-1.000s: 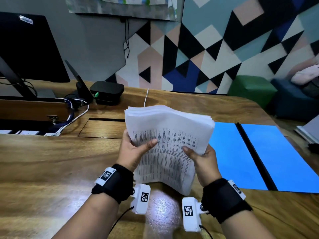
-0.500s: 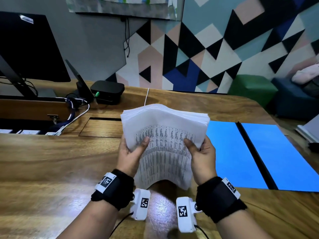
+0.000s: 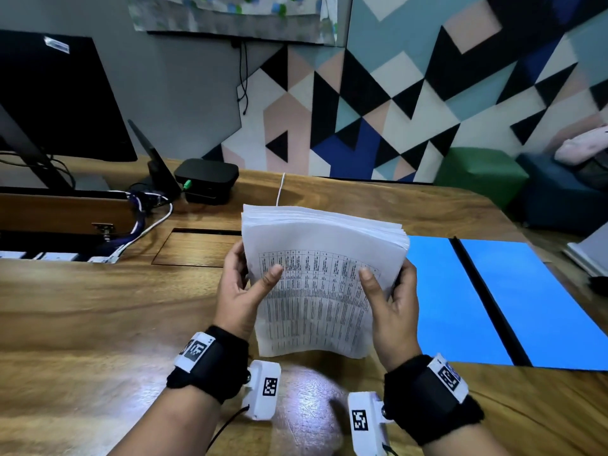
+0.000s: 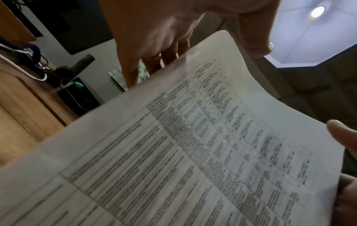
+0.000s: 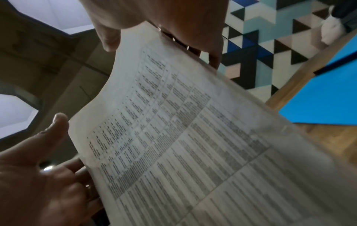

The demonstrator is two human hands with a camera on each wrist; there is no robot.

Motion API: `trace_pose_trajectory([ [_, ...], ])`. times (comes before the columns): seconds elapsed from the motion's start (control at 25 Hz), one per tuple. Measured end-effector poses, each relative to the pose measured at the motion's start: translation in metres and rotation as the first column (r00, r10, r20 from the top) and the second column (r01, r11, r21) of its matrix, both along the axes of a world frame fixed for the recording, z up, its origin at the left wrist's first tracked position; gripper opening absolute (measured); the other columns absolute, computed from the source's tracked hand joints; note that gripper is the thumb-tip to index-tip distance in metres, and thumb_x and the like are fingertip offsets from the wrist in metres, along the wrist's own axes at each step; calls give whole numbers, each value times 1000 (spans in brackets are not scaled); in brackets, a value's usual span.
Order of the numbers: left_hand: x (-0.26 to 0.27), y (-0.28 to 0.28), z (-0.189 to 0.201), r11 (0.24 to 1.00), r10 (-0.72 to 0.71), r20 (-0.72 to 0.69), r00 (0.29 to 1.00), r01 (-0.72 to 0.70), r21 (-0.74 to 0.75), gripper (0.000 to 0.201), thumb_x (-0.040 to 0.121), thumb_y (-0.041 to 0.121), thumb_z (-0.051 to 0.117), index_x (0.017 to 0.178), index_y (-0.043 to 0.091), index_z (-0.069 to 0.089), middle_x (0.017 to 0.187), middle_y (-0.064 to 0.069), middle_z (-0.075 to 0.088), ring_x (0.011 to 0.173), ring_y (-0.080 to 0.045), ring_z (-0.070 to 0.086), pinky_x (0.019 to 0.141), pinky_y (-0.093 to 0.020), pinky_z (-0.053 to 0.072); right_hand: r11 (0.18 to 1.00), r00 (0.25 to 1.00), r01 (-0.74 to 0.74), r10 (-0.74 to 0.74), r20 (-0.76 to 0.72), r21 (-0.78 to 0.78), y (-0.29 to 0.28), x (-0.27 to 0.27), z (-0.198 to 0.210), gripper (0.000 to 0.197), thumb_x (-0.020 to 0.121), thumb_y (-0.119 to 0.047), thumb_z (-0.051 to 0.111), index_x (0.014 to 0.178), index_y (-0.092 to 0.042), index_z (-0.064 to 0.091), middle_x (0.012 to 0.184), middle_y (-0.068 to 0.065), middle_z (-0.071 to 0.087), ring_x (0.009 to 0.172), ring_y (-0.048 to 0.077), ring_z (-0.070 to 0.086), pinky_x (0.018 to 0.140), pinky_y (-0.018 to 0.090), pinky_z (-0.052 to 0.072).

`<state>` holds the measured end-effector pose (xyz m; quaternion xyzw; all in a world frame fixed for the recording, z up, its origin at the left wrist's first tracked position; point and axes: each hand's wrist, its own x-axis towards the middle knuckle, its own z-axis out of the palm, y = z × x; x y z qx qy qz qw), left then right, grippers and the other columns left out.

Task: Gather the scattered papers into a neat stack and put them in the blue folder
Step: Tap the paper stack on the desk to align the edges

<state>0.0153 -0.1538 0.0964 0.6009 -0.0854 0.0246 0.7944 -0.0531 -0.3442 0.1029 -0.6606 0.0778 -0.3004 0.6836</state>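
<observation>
Our fingers (image 3: 274,274) grasp the paper stack (image 3: 324,278) by its side edges, left hand (image 3: 241,296) and right hand (image 3: 393,307) holding it tilted above the table (image 3: 98,317), just left of the open blue folder (image 3: 539,304).

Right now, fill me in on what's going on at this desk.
A person holds a stack of printed papers upright above the wooden desk, left hand and right hand gripping its sides, thumbs on the front sheet. The blue folder lies open to the right, with no papers in it yet.
</observation>
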Motion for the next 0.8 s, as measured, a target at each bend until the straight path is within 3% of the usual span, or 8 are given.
trace_pose_trajectory([
  [0.12,-2,3,-4,996,-88,-41,995,88,8,97,54,56,83,136,23,43,128,-1,64,117,-14,61,91,-28,52,995,996,-63,59,-63,-71,-2,-6,-9,59,76,-36,72,122,-14,44,110,-8,62,100,1,62,85,15,51],
  [0.24,-5,-7,-12,987,-107,-103,989,118,107,73,62,48,79,126,37,44,127,4,63,119,-12,59,102,-44,47,999,975,-10,18,-220,40,-1,3,-16,28,84,-5,67,108,-14,57,95,-8,70,79,-10,65,87,33,56],
  [0.32,-8,-6,-6,975,-24,-73,997,39,220,74,69,38,79,131,35,39,133,5,56,124,-13,53,110,-49,38,997,961,61,-45,-273,51,-7,10,-10,29,83,4,64,88,-24,65,75,-13,73,68,-10,64,80,34,52],
  [0.44,0,14,32,746,202,332,921,-364,557,101,70,26,81,148,30,19,150,5,28,142,-12,25,117,-36,20,942,972,40,-113,-205,-333,-17,12,23,25,79,-7,67,82,-31,63,73,-3,69,74,13,64,71,36,50],
  [0.52,7,20,54,655,-2,461,888,-347,671,84,70,28,81,140,37,36,145,6,42,139,-13,34,117,-42,23,704,976,-61,-106,-190,-707,-15,9,51,13,76,-16,60,86,-22,56,73,3,66,78,29,62,67,42,50],
  [0.6,9,14,57,780,-136,347,928,-115,615,45,67,28,80,107,39,64,107,13,69,106,-8,61,101,-46,45,475,983,-85,-106,-152,-876,-6,7,72,16,72,-18,53,88,-20,54,77,1,68,82,33,61,64,39,49],
  [0.64,6,10,53,877,-123,269,955,-23,481,29,65,19,80,89,34,71,87,13,73,86,-5,65,87,-41,53,451,984,-95,-92,-152,-887,-2,7,78,15,73,-21,53,89,-21,55,79,-1,68,83,31,61,63,35,47],
  [0.8,0,27,21,986,40,14,999,-42,159,52,69,-26,61,66,23,77,60,10,72,56,1,63,60,-16,54,440,876,-303,-220,-429,-845,-33,2,69,32,70,-55,69,76,-28,54,67,-7,58,73,18,55,58,30,36],
])
